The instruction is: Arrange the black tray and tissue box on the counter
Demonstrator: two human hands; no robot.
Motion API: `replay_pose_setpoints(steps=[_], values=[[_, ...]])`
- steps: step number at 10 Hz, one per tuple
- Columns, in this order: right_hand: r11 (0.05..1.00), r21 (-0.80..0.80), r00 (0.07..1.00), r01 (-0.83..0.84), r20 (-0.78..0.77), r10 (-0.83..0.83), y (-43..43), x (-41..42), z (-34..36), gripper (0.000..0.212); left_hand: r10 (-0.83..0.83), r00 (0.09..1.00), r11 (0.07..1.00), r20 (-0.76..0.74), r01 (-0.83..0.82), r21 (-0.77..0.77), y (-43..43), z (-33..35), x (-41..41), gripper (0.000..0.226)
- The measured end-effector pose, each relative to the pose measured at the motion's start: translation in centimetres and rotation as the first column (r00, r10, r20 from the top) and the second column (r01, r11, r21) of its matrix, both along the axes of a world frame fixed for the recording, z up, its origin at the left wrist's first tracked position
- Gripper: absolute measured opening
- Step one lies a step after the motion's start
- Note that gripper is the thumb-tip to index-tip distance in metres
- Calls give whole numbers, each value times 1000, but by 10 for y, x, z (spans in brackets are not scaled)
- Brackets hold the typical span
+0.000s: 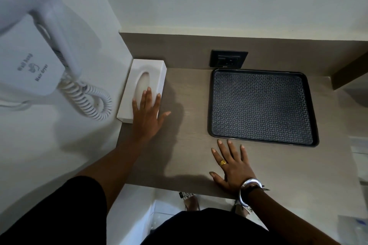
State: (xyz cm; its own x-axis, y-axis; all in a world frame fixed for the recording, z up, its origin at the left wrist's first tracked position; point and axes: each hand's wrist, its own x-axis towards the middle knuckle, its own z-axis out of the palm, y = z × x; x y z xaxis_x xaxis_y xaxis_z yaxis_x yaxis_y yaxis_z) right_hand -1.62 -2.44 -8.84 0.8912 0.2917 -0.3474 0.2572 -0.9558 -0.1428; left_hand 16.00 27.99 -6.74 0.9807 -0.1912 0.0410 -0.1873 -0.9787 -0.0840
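A white tissue box (139,77) lies along the left wall on the grey-brown counter (189,117), its oval slot facing up. My left hand (147,113) rests flat on the near end of the box, fingers spread, thumb out over the counter. A black tray (260,105) with a patterned floor lies flat at the back right, close to the backsplash. My right hand (231,167) lies flat on the counter just in front of the tray's near left corner, fingertips a little short of its rim, holding nothing.
A white wall-mounted hair dryer (37,49) with a coiled cord (87,99) hangs on the left wall beside the box. A black power socket (229,58) sits in the backsplash behind the tray. The counter's front edge runs near my right wrist.
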Motion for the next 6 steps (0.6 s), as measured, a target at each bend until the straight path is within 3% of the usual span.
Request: replay_pose_setpoints(steps=[4,5,6], values=[[1000,-14,999,-3,-36,3,1,-1,3,79,40,998,999,-53,-40,10,-1,5,9,84],[1000,15,1000,1,-28,0,1,2,10,78,65,997,996,-49,-67,-52,-9,20,7,88],[993,106,998,57,-28,-54,1,-3,27,75,-38,996,990,76,48,-130,-29,57,8,89]])
